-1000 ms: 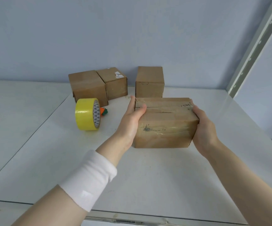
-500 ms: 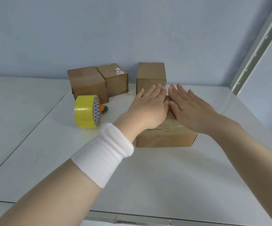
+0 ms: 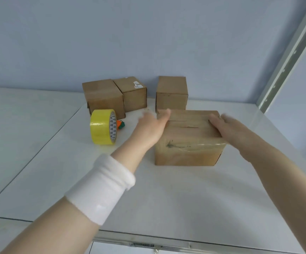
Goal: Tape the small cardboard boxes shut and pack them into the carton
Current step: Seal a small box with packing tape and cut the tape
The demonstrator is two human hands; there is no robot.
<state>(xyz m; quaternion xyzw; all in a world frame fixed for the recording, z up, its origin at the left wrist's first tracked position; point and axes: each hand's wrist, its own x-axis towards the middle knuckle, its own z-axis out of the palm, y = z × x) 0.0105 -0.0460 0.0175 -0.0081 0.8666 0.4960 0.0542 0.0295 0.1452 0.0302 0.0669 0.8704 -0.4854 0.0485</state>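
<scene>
My left hand (image 3: 151, 126): blurred, fingers stretched along the large box's left face, thumb over its top edge.
My right hand (image 3: 230, 128): flat, fingers straight on the top's right edge, gripping nothing.
The large box (image 3: 187, 143): on the white table (image 3: 166, 198) between my hands, flaps down.
The small boxes (image 3: 103, 97): three at the back by the wall (image 3: 148, 43) — two touching, one apart.
The tape roll (image 3: 102, 130): yellow, on edge — left of my left hand.
</scene>
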